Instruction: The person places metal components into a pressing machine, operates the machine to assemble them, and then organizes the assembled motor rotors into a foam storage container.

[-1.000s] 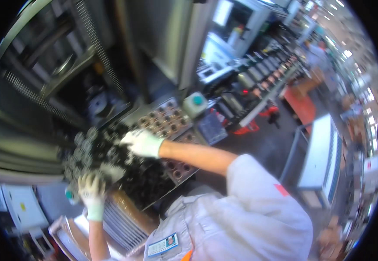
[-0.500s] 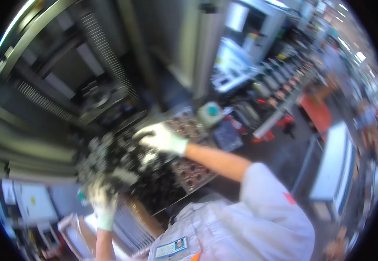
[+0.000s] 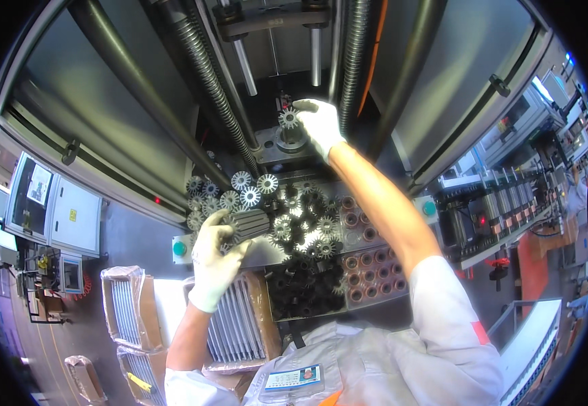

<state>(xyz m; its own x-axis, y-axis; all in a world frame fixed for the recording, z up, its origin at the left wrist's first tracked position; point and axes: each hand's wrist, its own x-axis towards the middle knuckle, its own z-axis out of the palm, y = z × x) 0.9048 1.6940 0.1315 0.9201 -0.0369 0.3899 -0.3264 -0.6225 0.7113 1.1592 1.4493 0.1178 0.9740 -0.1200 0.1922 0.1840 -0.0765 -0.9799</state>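
My right hand (image 3: 319, 125), in a white glove, reaches into the machine. Its thumb and fingers pinch a toothed metal rotor core (image 3: 288, 118), held end-on above a round metal fixture (image 3: 291, 141). My left hand (image 3: 214, 262), gloved as well, hovers at the left edge of the bench with thumb and fingers apart and nothing visible between them. Beside its fingertips lies a longer grooved core (image 3: 249, 223). Around that stand several upright toothed cores (image 3: 241, 181), and more lie loosely piled (image 3: 307, 230) in the middle.
Copper-coloured rings (image 3: 375, 271) sit in clear trays at right. Dark cylindrical parts (image 3: 300, 287) fill the bench's near side. Green buttons (image 3: 179, 249) flank the bench. Posts and a threaded column (image 3: 206, 64) frame the fixture. Boxes of metal rods (image 3: 236, 325) stand at near left.
The view has swung to face the machine. My right hand has gone from over the pile to the fixture and now holds a rotor core. My left hand has come away from the parts, fingers spread.
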